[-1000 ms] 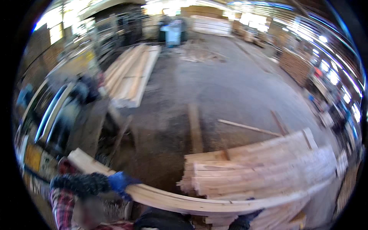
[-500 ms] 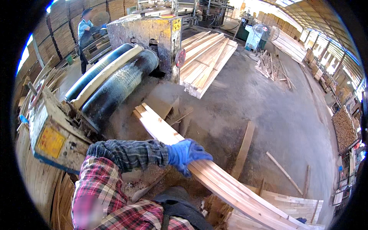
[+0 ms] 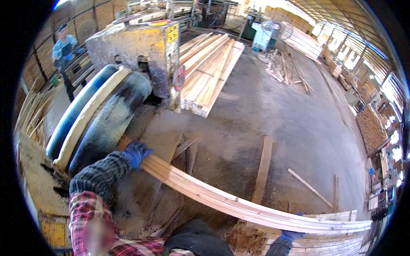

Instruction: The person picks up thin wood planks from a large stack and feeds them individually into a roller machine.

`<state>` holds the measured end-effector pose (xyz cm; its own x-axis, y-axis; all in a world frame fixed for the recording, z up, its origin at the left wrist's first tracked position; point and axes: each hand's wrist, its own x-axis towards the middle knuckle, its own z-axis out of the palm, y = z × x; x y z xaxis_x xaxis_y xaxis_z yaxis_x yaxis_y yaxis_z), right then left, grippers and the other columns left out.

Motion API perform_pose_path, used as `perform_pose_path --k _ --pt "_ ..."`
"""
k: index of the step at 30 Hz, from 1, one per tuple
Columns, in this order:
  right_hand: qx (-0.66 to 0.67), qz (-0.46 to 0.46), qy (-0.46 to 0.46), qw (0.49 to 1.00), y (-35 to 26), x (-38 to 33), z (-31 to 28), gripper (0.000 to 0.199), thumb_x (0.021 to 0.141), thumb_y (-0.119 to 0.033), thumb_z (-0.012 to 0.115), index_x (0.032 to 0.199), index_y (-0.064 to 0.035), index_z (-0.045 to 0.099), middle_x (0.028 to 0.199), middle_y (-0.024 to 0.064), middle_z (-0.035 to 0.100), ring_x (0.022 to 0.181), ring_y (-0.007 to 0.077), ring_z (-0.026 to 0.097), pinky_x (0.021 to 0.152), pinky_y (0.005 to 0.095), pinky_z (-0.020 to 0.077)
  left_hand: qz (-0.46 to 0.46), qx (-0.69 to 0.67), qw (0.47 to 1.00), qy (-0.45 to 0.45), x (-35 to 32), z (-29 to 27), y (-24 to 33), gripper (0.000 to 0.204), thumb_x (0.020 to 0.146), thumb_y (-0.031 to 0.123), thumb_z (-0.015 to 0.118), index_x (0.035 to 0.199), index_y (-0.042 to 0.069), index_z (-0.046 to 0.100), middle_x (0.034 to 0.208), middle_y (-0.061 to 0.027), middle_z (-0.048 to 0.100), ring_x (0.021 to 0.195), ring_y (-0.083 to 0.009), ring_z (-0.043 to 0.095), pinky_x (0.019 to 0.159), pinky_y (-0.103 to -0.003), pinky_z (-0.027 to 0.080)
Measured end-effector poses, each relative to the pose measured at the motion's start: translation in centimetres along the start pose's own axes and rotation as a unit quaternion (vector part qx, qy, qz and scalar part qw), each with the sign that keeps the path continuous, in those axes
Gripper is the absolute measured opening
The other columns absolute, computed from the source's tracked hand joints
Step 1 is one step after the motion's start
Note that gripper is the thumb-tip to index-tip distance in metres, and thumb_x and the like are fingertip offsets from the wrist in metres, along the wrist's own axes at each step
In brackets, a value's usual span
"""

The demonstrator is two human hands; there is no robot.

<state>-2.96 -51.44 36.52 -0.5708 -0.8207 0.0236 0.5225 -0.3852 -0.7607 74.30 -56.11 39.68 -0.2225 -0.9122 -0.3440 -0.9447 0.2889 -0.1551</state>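
Observation:
A bundle of several long wooden strips (image 3: 213,191) slants across in front of me, its far left end close to the dark lower roller (image 3: 100,121). My left hand (image 3: 137,154), in a blue glove, is closed round the strips near that end. Toward their other end, my right hand (image 3: 292,234), also blue-gloved, wraps them from below, with fingertips showing over the far edge. The roller belongs to a worn machine (image 3: 132,49); a cream-coloured band (image 3: 92,111) runs between it and a second dark roller (image 3: 79,106).
Stacked strips (image 3: 329,245) lie beneath my right hand. A large pile of boards (image 3: 209,77) stands beyond the machine. Loose planks (image 3: 262,170) and a thin stick (image 3: 309,187) lie on the floor. A fan (image 3: 279,32) and scrap wood (image 3: 286,70) are farther off. A co-worker (image 3: 64,55) stands far left.
My left hand and the strips have moved left, toward the rollers. My right hand has come into clear view on the strips. The view has shifted, and the co-worker's arms have lowered.

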Motion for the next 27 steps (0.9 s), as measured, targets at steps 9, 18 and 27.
perform_pose_path --k 9,18,27 --pt "0.216 0.132 0.101 0.962 12.8 -6.1 3.9 0.067 0.087 -0.064 0.038 0.128 -0.0117 0.047 0.123 0.0141 0.055 0.107 0.0332 0.055 0.097 0.0510 0.0424 0.315 -0.203 0.922 0.094 10.2 -8.8 31.7 0.095 0.069 0.068 0.061 0.142 0.016 0.032 0.126 -0.0147 0.053 0.113 -0.0319 0.053 0.092 -0.049 0.042" --pt "0.276 0.238 0.051 0.930 10.1 -8.8 0.8 0.073 0.087 -0.066 0.036 0.132 -0.0108 0.045 0.135 0.0119 0.047 0.125 0.0295 0.041 0.105 0.0456 0.0317 0.324 -0.203 0.923 0.051 13.8 -8.6 39.7 0.106 0.063 0.058 0.071 0.145 0.010 0.022 0.130 -0.0142 0.049 0.115 -0.0305 0.049 0.096 -0.050 0.033" --pt "0.207 0.135 0.270 0.931 4.8 -2.4 -3.5 0.069 0.089 -0.067 0.032 0.129 -0.0138 0.049 0.125 0.0113 0.056 0.115 0.0343 0.050 0.099 0.0564 0.0368 0.308 -0.235 0.921 -0.038 7.7 -9.9 28.4 0.100 0.066 0.046 0.075 0.143 0.007 0.025 0.127 -0.0204 0.050 0.112 -0.0366 0.052 0.094 -0.048 0.040"
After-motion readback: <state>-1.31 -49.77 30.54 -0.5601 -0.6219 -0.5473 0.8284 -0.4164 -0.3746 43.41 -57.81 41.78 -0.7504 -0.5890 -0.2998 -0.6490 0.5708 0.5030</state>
